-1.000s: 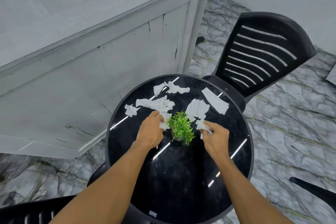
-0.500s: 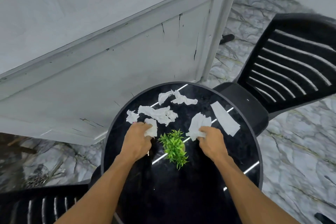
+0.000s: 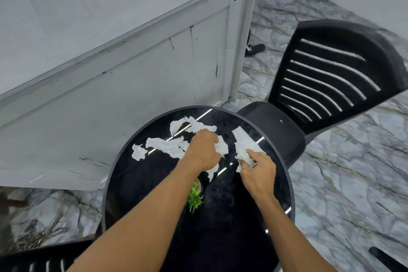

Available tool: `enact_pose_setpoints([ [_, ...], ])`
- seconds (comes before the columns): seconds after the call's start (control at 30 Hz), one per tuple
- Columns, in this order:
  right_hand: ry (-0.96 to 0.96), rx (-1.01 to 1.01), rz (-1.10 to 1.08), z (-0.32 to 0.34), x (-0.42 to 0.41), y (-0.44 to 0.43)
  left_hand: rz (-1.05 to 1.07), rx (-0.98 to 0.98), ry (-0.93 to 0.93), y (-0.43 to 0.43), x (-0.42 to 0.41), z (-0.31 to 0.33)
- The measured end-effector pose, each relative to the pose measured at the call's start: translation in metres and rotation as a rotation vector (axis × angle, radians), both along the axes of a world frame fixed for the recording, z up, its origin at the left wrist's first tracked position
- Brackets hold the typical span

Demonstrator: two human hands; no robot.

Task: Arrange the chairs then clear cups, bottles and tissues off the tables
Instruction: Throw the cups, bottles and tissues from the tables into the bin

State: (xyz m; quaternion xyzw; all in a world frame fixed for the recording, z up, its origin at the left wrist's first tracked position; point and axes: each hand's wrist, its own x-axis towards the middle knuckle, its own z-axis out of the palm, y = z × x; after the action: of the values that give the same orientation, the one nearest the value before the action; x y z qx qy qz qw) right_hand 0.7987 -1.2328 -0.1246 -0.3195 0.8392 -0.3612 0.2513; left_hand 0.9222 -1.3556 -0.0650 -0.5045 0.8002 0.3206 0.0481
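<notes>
Tissues (image 3: 167,146) beyond the plant (image 3: 194,199) are light, soft, tear-prone; my left hand (image 3: 204,150) and right hand (image 3: 259,174) each clutch a wad, so I'd bunch loose ones mid-sheet.

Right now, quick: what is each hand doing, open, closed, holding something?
Left hand: closed, gripping crumpled tissues over the black table.
Right hand: closed, pinching a tissue wad.
</notes>
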Motion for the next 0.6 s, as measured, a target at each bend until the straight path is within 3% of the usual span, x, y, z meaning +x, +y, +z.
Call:
enact_pose_setpoints([
  [0.1, 0.072, 0.008, 0.035, 0.0, -0.014, 0.006, 0.038, -0.015, -0.162, 0.028, -0.024, -0.022],
  [0.3, 0.005, 0.092, 0.162, -0.018, -0.035, -0.008, 0.078, -0.02, -0.323, 0.061, -0.033, -0.051],
  [0.43, 0.043, 0.227, 0.284, -0.033, -0.041, -0.02, 0.12, -0.043, -0.266, 0.05, -0.032, -0.046],
  [0.6, 0.297, 0.21, 0.425, -0.025, -0.029, -0.029, 0.213, -0.071, -0.087, -0.004, -0.023, -0.023],
])
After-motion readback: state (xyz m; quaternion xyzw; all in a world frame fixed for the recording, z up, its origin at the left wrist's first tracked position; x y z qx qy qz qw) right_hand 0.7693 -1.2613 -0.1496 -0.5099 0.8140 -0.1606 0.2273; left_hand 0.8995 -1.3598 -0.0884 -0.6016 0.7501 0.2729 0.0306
